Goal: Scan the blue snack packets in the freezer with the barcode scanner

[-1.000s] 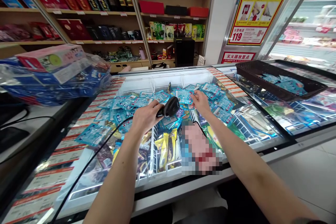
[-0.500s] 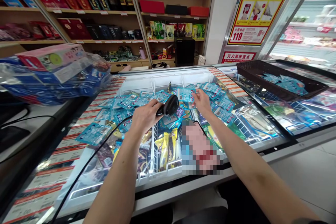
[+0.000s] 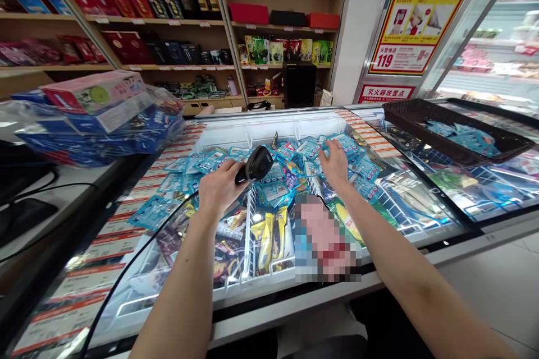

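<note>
Left hand (image 3: 218,188) closed round the handle of a black, corded plastic handheld scanner (image 3: 257,164), its head above flat, glossy light-blue plastic packets (image 3: 275,192). Right hand (image 3: 336,165) reaches down onto the same heap, to the right of the scanner, fingers at the packets (whether they pinch one, cannot tell). Packet lettering too small to read. Beyond, a red-and-yellow bordered paper poster (image 3: 400,56): "火警电话 119". Below it, a red-and-white rectangular sign (image 3: 386,93): "灭火器放置点".
</note>
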Demonstrator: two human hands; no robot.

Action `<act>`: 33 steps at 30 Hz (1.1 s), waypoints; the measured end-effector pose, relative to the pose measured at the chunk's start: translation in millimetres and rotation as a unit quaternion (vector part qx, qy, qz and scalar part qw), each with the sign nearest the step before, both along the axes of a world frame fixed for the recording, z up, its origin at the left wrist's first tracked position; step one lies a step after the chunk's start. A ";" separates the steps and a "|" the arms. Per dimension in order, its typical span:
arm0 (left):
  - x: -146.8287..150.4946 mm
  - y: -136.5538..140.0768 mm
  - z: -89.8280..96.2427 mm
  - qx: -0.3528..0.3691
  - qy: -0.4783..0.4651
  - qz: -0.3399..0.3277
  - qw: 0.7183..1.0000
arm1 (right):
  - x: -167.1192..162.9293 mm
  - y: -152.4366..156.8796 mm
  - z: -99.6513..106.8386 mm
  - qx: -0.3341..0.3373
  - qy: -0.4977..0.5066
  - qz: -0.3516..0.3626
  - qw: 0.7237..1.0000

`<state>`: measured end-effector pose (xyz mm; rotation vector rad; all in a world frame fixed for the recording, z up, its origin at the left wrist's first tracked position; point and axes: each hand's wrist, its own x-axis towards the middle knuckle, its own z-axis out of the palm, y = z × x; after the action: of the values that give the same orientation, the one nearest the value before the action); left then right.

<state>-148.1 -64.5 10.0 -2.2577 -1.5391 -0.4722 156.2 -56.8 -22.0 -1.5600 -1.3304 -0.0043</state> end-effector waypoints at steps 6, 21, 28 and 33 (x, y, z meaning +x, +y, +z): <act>-5.9 -2.1 3.0 0.015 -0.040 0.026 0.999 | -22.2 -9.8 5.4 -0.044 -0.161 0.204 0.965; -8.7 -4.0 2.1 0.013 -0.018 0.022 1.000 | -40.2 -1.6 -8.1 -0.095 -0.185 0.363 0.908; -7.1 -5.1 3.5 0.003 -0.028 0.020 0.999 | -34.3 0.5 -12.4 -0.090 0.077 0.292 0.949; -4.3 -5.6 3.5 -0.010 -0.028 -0.002 1.000 | -31.4 2.1 -16.0 -0.074 0.087 0.243 0.963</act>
<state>-152.4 -70.1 13.5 -2.2806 -1.5737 -0.5280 124.9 -54.7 -38.0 -1.2828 -1.5643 0.5377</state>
